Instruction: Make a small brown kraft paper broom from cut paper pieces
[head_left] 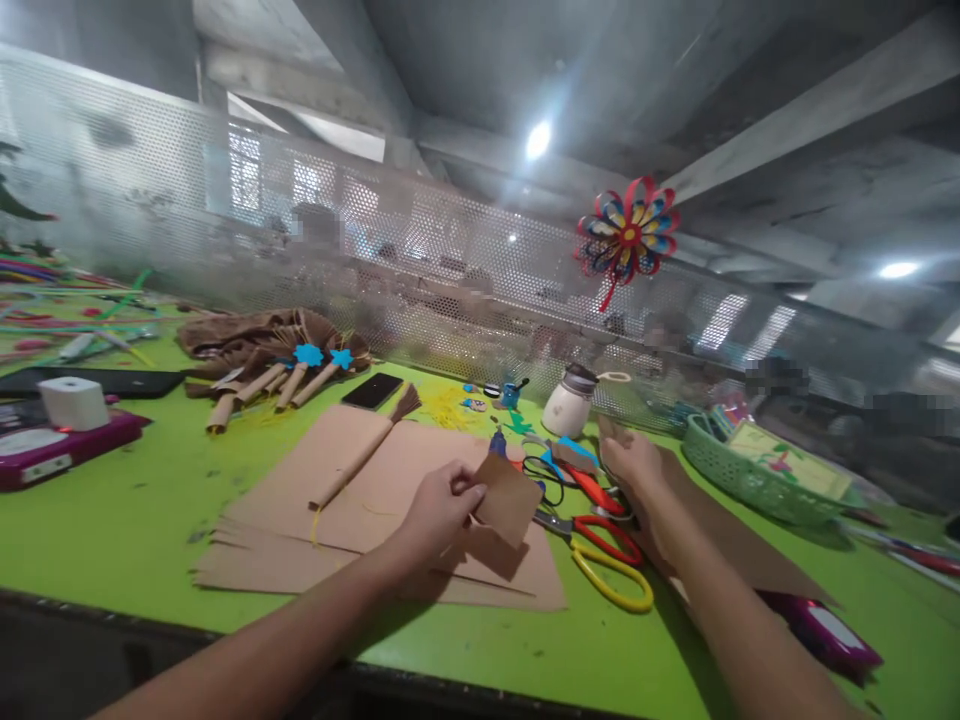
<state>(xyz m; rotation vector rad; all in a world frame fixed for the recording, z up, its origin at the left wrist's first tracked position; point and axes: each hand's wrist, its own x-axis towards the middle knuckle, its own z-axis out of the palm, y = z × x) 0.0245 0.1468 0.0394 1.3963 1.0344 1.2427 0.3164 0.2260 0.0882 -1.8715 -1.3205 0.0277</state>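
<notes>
My left hand [442, 505] is closed, with thumb and fingers pinching a small square of brown paper [508, 500] above the stack of brown paper sheets [277, 480]. My right hand [634, 465] reaches forward with fingers stretched out and slightly blurred, by the far end of a dark brown paper sheet [739, 540]. That forearm covers part of the sheet. Between the hands lie scissors with red and yellow handles [611, 577] and scissors with black handles [551, 480]. A rolled brown paper stick [360, 455] with a frayed end rests on the stack.
Several paper rolls with blue flower shapes [307, 356] lie at the back left, near a phone [371, 390]. A white jar [570, 400] stands at the back, before a perforated screen [465, 310]. Right: a green basket [757, 480] and a purple box [825, 635]. Left: a white cube [73, 403].
</notes>
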